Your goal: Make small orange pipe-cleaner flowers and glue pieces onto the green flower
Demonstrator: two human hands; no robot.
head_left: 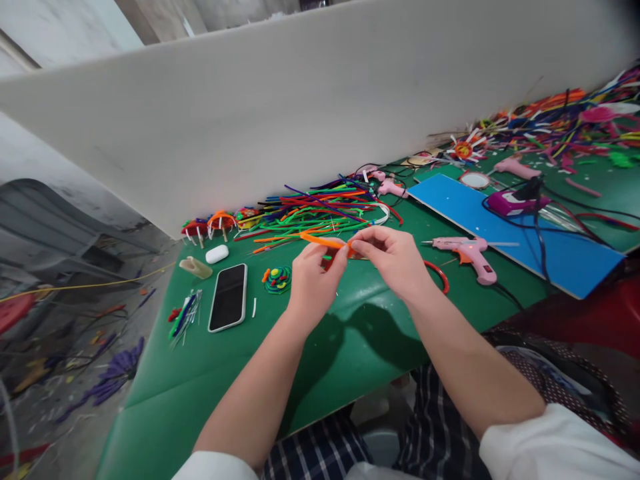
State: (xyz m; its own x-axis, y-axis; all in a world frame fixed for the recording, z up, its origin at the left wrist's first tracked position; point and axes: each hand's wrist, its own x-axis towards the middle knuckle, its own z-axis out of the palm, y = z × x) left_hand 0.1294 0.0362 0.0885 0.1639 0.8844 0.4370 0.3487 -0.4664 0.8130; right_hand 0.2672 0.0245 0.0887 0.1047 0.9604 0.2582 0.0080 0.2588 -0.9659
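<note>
Both my hands meet above the green table and pinch the same orange pipe cleaner. My left hand has its fingers closed on the stem near the middle, with the free end sticking out to the left. My right hand pinches the other end between thumb and fingertips. A red ring lies on the table just right of my right hand. Behind the hands spreads a pile of coloured pipe cleaners.
A black phone, a white earbud case and a small coiled green piece lie to the left. A pink glue gun rests on the right beside a blue board. A white panel walls the table's far side.
</note>
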